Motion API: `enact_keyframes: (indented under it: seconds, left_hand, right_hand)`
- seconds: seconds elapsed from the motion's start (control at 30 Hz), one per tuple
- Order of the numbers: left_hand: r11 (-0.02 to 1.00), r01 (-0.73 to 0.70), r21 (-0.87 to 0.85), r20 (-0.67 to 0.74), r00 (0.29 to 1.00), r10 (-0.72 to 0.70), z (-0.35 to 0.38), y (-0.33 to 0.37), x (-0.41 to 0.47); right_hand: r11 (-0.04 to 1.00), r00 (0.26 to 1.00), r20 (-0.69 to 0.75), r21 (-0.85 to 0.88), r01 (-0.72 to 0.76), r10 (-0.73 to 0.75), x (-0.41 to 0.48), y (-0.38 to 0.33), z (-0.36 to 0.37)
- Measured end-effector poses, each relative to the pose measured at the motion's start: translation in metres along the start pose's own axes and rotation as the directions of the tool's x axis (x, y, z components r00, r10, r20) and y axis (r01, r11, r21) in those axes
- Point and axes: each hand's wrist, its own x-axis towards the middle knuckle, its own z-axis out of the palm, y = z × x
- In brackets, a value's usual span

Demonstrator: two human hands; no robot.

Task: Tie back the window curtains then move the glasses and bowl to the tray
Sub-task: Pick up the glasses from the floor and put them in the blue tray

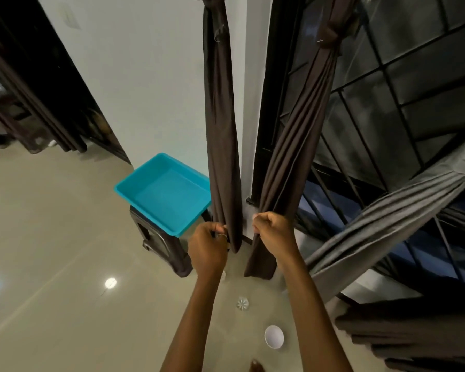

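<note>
Two dark brown curtain lengths hang side by side in front of me. My left hand [208, 245] is closed on the lower part of the left curtain strip [219, 130]. My right hand [273, 229] grips the right curtain [298, 135], which is knotted higher up by the window frame. A grey curtain [381, 226] is pulled diagonally across the window at the right. On the floor below my arms stand a clear glass [242, 303] and a white bowl [274, 336]. A turquoise tray [142, 196] rests on a dark stool, left of the curtains.
The dark plastic stool [159, 242] stands against the white wall [145, 76]. The barred window [400, 89] fills the right side. A dark doorway [38, 76] opens at the far left. Glossy beige floor tiles [51, 251] spread to the left. More dark fabric [414, 336] lies bunched at the lower right.
</note>
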Motion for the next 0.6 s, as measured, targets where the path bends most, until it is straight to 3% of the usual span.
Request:
enact_keyframes:
  seconds: [0.43,0.6]
  left_hand:
    - [0.997,-0.034,0.072,0.145,0.989,0.024,-0.036,-0.049,0.166]
    - [0.996,-0.037,0.083,0.211,0.977,0.019,-0.049,-0.067,0.214]
  right_hand:
    - [0.986,0.962,-0.221,0.001,-0.166,0.162,0.044,-0.029,0.121]
    - [0.974,0.936,-0.27,0.079,-0.213,0.227,0.05,-0.05,0.173]
